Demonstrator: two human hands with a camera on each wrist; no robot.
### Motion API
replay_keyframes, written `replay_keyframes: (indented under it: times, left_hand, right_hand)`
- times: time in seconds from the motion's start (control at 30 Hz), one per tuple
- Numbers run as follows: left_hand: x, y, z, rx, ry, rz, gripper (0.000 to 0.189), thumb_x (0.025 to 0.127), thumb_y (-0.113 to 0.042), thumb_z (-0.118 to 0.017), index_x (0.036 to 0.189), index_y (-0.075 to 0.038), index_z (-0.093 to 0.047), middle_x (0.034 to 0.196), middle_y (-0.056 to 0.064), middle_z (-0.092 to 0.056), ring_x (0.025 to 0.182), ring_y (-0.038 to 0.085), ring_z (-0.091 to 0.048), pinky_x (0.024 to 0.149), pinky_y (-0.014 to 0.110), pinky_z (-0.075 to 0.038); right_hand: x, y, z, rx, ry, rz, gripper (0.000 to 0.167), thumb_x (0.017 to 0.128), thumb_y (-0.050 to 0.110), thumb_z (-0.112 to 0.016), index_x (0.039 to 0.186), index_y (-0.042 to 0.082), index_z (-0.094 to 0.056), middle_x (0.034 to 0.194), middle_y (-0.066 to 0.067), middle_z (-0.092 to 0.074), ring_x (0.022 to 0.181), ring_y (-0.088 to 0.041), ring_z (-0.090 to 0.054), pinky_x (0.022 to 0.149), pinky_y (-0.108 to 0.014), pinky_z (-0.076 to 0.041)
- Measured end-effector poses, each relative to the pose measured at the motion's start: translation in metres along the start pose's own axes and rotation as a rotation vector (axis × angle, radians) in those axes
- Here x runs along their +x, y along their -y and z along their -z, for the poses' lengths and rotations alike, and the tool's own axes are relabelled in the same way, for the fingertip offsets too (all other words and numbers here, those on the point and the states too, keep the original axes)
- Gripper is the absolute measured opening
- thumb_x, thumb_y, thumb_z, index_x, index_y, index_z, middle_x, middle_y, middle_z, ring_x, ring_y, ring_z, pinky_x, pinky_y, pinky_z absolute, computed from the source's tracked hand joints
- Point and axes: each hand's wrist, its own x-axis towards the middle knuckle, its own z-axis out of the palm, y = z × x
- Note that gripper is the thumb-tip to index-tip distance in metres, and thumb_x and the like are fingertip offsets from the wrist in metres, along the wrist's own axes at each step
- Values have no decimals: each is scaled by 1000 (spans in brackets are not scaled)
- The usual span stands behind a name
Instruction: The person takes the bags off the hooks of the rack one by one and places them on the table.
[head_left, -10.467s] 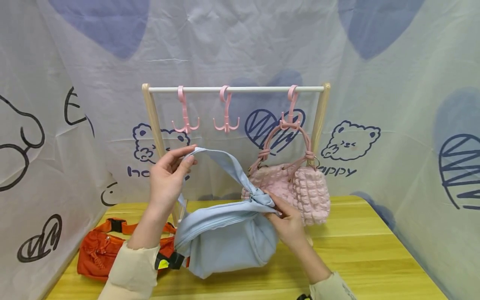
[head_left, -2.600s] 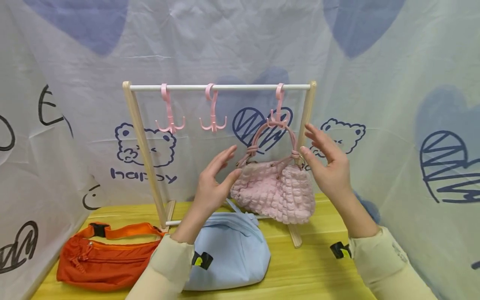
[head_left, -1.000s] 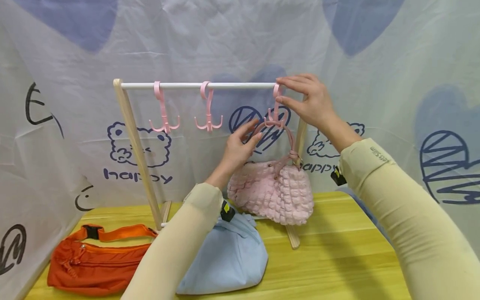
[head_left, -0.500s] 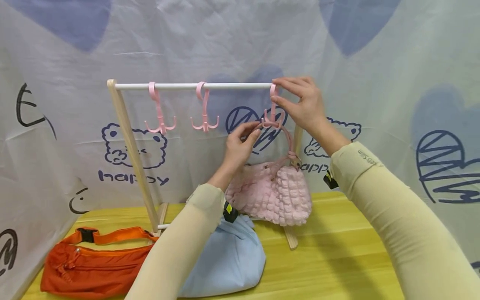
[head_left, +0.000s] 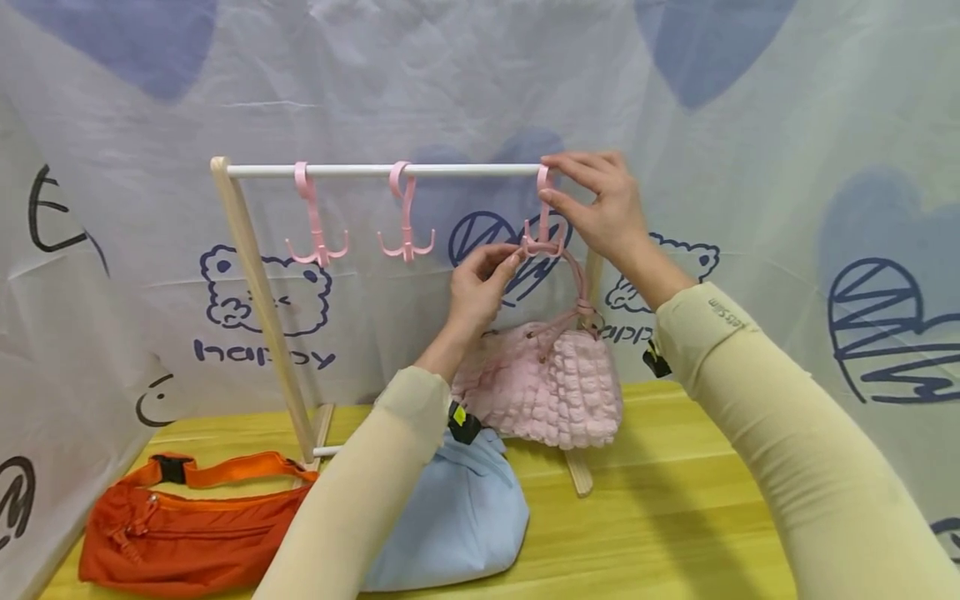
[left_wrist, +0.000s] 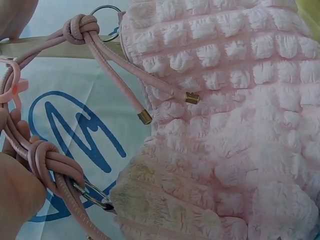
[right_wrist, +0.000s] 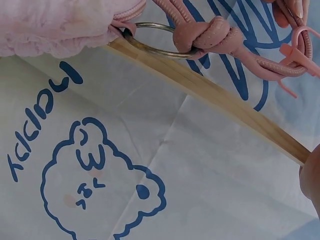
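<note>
A quilted pink handbag (head_left: 543, 387) hangs by its cord handle (head_left: 576, 275) from the rightmost pink hook (head_left: 544, 218) on the rack. My left hand (head_left: 477, 287) pinches the left side of that handle just under the hook's prongs. In the left wrist view, the left-hand fingers lie round the cords above a knot (left_wrist: 45, 160). Up at the rail, my right hand (head_left: 606, 208) pinches the top of the same hook between thumb and fingers. Part of the handle is hidden behind the left hand, and the rack's right upper corner behind the right.
Two more pink hooks (head_left: 407, 221) hang bare on the white rail (head_left: 480, 170) to the left. A light blue bag (head_left: 457, 521) lies on the yellow wood-grain table (head_left: 675, 500), under my left forearm. An orange waist bag (head_left: 202, 533) lies at the left.
The light blue bag, earlier held in both hands, now lies on the table. My right hand has moved up to the hook, and the left has come up and closed on the handle.
</note>
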Motion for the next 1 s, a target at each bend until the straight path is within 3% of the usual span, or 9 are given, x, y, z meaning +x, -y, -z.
replay_keyframes:
  times: [0.17,0.37,0.77,0.83,1.0]
  left_hand:
    - [-2,-2,2,-1,4,16,21,103,-12,-67,119,1,-71,105,17,-75,62,7,-51,44,19,-36]
    - [0,-4,1,37,-16,-7,18,103,-12,-67,116,-1,-72,104,17,-75,79,17,-61,47,18,-39]
    - [1,-6,-3,12,-68,-40,16,102,-5,-66,113,4,-72,106,22,-75,98,43,-67,75,20,-53]
    - [2,-7,-3,6,-74,-47,16,101,-4,-67,113,5,-72,106,23,-75,100,43,-68,77,20,-53]
    - [2,-10,-5,9,-87,-44,16,100,-5,-69,113,5,-72,105,21,-75,97,28,-71,79,20,-55]
  right_hand:
    - [1,1,-2,-1,5,-14,44,93,21,-80,135,10,-71,135,-9,-69,121,-31,-53,102,-45,-42]
    - [2,2,-2,-5,-8,-3,43,93,21,-81,134,10,-72,134,-9,-69,121,-32,-53,101,-45,-42]
    - [1,3,-4,11,-15,-17,43,93,21,-81,133,9,-72,133,-10,-70,122,-31,-53,103,-45,-42]
    - [2,3,-4,13,-17,-15,43,93,21,-81,133,9,-72,133,-10,-70,122,-31,-53,104,-45,-41]
    - [2,3,-4,20,-28,-1,43,93,21,-81,133,8,-72,131,-11,-70,121,-32,-54,103,-44,-42]
